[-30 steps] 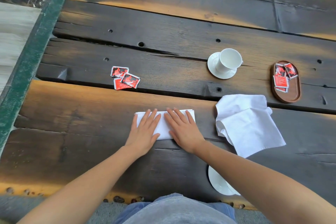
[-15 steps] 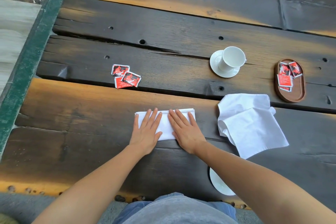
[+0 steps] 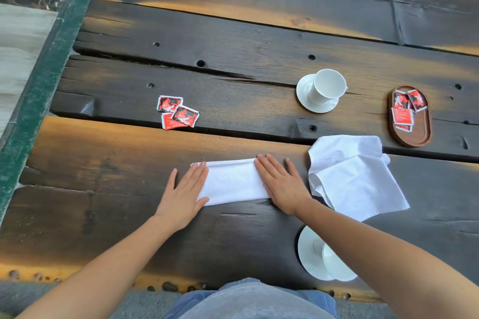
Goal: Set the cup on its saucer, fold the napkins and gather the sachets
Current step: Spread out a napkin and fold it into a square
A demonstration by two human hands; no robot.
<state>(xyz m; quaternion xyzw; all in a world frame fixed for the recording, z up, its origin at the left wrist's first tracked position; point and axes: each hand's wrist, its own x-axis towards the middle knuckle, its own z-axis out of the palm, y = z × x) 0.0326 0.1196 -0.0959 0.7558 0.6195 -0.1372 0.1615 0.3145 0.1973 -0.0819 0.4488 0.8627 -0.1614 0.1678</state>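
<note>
Both palms lie flat, fingers spread and gripping nothing: the left hand presses the left end of the folded white napkin, the right hand the right end. The napkin sits on the near plank of the dark wooden table, already a narrow band.

It looks like thin, limp cloth that will slide and spring open, so pinching 2 corners at one short end seems the best hold for the next fold.

A second napkin lies rumpled just to the right. 3 red sachets lie loose farther left; others rest in the oval wooden tray far right. A fragile white cup stands on its saucer.
</note>
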